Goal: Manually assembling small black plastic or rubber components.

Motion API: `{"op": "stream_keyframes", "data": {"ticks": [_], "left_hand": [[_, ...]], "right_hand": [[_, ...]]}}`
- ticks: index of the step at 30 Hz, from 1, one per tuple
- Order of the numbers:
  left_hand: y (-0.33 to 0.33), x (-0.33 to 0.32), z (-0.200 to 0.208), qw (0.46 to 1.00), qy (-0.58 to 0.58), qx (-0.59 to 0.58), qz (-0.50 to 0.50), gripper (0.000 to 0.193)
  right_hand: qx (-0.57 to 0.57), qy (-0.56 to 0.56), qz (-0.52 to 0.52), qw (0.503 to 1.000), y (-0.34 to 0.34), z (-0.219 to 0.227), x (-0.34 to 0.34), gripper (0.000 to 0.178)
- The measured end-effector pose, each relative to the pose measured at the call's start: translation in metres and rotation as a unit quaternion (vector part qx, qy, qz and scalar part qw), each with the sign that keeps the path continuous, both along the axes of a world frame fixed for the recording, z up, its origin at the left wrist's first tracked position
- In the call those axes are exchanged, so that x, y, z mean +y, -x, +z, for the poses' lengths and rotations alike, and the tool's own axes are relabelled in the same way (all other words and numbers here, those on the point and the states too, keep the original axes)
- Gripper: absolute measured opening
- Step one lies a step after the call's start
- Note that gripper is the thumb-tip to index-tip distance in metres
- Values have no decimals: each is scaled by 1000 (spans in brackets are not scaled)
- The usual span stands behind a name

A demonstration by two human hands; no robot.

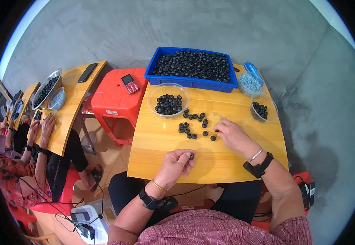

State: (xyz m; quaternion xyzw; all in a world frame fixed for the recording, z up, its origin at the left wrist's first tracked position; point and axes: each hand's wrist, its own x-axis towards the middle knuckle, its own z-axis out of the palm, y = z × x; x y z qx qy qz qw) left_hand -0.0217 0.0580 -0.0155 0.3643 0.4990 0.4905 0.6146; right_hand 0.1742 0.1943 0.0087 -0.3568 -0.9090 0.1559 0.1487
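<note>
My left hand (175, 166) is closed, thumb and forefinger pinching a black round bead-like piece (191, 156) over the front part of the wooden table (153, 151). My right hand (234, 134) is further forward and to the right. Its fingertips are pressed together low over the tabletop; what they hold, if anything, I cannot make out. Beside those fingertips lie several loose black pieces (187, 130), some showing a hole. Just beyond the right hand is a small scatter of tiny clear bits (217, 116).
A blue tray (185, 82) full of black pieces spans the table's far edge. Clear tubs hold black pieces (168, 105) (260, 110) and light-blue bits (251, 83). Left stands a red stool (114, 92) with a phone (129, 83); beyond it, co-workers' hands (47, 128) are at another table.
</note>
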Motion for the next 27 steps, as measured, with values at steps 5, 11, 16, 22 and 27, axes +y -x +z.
{"op": "stream_keyframes", "data": {"ticks": [5, 11, 16, 22, 27], "left_hand": [[2, -5, -2, 963, 24, -267, 12, 20], [7, -8, 1, 936, 2, -352, -9, 23], [8, -9, -3, 919, -11, -394, -25, 24], [2, -13, -1, 917, -10, -399, -6, 23], [0, -16, -4, 913, -12, -408, -17, 20]], "right_hand": [[-19, -38, 56, 998, 3, -3, -3, 20], [-16, -36, 74, 996, 9, 0, -5, 7], [-16, -43, 68, 997, 11, -5, -5, 4], [55, 0, 50, 997, 8, 4, -15, 4], [145, 127, 33, 981, 10, 26, -45, 6]]}}
